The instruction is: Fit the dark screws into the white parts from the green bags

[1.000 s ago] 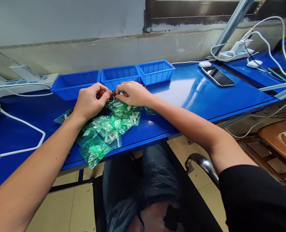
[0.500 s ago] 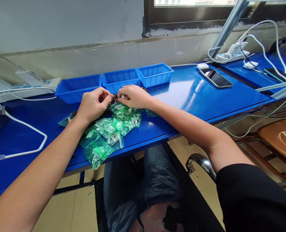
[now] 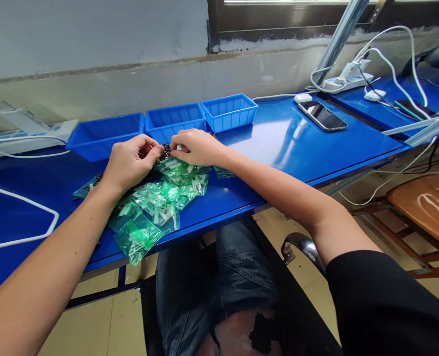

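My left hand is closed, thumb and fingertips pinched together over a heap of small dark pieces. Close to its right, my right hand also has its fingers curled and pinched at the same heap. Whatever lies between the fingertips is too small to make out. Below the hands, several clear green plastic bags with small white parts inside lie piled toward the table's front edge. One green bag overhangs that edge. Another small bag with dark pieces sits left of my left wrist.
Three blue bins stand in a row behind my hands, along the wall. A phone and a white case lie on the blue table to the right. Power strips with white cables are at both ends. A wooden stool stands at right.
The whole view has shifted, so the table and hands appear slightly further left. Both hands keep nearly the same pinched pose over the dark pieces.
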Tool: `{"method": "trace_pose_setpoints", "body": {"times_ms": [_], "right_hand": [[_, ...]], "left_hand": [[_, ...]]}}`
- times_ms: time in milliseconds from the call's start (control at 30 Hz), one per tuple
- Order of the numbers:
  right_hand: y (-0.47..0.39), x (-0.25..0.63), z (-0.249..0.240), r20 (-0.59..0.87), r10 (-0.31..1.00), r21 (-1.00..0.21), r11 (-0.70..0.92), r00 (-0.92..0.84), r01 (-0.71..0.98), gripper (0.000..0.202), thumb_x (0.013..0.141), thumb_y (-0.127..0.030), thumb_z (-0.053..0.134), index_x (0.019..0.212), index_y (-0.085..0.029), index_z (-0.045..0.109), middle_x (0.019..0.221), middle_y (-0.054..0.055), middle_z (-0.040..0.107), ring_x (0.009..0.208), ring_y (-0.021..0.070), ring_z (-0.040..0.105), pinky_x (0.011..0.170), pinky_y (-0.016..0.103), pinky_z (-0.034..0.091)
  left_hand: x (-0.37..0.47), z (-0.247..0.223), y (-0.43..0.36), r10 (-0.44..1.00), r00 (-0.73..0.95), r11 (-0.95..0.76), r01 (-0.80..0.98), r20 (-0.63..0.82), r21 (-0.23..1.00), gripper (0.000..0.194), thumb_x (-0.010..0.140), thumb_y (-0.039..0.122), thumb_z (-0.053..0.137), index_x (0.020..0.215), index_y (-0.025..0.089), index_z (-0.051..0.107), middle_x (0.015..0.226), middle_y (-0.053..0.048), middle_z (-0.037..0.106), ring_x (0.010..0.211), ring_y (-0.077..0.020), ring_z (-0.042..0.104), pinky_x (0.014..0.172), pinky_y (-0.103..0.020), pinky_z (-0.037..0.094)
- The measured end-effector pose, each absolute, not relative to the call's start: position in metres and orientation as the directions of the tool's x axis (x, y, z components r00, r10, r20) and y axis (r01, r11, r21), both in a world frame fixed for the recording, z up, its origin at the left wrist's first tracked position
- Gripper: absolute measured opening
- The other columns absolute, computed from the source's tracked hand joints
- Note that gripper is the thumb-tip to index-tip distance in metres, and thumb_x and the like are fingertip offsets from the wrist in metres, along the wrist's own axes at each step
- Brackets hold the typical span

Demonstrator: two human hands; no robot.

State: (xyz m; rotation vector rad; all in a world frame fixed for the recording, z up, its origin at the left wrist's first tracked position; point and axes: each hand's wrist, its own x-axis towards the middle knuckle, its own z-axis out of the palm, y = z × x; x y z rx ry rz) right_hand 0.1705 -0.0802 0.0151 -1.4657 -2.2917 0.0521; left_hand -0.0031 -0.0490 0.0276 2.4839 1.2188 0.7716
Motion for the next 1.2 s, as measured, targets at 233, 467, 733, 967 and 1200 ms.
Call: {"method": "trace_pose_setpoints", "body": {"times_ms": [233, 467, 733, 967, 1200], "right_hand": [[-0.079, 0.1709, 0.0132, 0.326, 0.88, -0.271, 0.438, -0.346, 0.857, 0.021, 0.09, -0.024, 0.048, 0.099, -0.013, 0.064, 0.095, 0.006, 0.06, 0.085, 0.0168, 0.052, 0.071, 0.027, 0.035], [-0.0807, 0.1712, 0.0139, 0.313, 0.889, -0.285, 0.425, -0.335, 0.859, 0.021, 0.089, -0.024, 0.049, 0.098, -0.014, 0.065, 0.09, 0.005, 0.059, 0.081, 0.0153, 0.05, 0.067, 0.027, 0.032], [-0.0808, 0.1721, 0.0142, 0.304, 0.887, -0.277, 0.43, -0.346, 0.859, 0.022, 0.089, -0.024, 0.048, 0.1, -0.013, 0.064, 0.091, 0.006, 0.058, 0.083, 0.016, 0.051, 0.07, 0.027, 0.033], [-0.0786, 0.1735, 0.0118, 0.338, 0.865, -0.263, 0.466, -0.371, 0.845, 0.021, 0.09, -0.024, 0.048, 0.099, -0.013, 0.063, 0.093, 0.006, 0.059, 0.086, 0.0168, 0.052, 0.074, 0.028, 0.037], [-0.0786, 0.1735, 0.0121, 0.328, 0.868, -0.271, 0.464, -0.373, 0.843, 0.019, 0.091, -0.023, 0.048, 0.098, -0.013, 0.063, 0.094, 0.006, 0.059, 0.086, 0.0162, 0.052, 0.074, 0.028, 0.037]], "left_hand": [[-0.0036, 0.0249, -0.0468, 0.782, 0.513, -0.623, 0.631, 0.354, 0.462, 0.026, 0.073, 0.043, 0.045, 0.074, 0.019, 0.056, 0.07, -0.003, 0.063, 0.062, -0.0151, 0.053, 0.062, -0.027, 0.042], [-0.005, 0.0208, -0.0419, 0.765, 0.53, -0.643, 0.598, 0.365, 0.48, 0.027, 0.074, 0.045, 0.046, 0.073, 0.02, 0.057, 0.068, -0.004, 0.064, 0.06, -0.0166, 0.055, 0.059, -0.028, 0.043], [-0.0056, 0.0203, -0.0416, 0.762, 0.54, -0.646, 0.6, 0.357, 0.472, 0.025, 0.074, 0.043, 0.046, 0.073, 0.021, 0.056, 0.067, -0.002, 0.063, 0.06, -0.0157, 0.054, 0.059, -0.027, 0.043], [-0.0032, 0.0253, -0.0472, 0.792, 0.516, -0.61, 0.652, 0.327, 0.449, 0.027, 0.072, 0.043, 0.045, 0.075, 0.019, 0.056, 0.07, -0.003, 0.063, 0.062, -0.0142, 0.05, 0.062, -0.025, 0.042], [-0.0023, 0.0266, -0.0488, 0.8, 0.504, -0.599, 0.658, 0.324, 0.455, 0.027, 0.071, 0.043, 0.045, 0.073, 0.019, 0.056, 0.068, -0.002, 0.062, 0.063, -0.0141, 0.051, 0.062, -0.025, 0.042]]}}
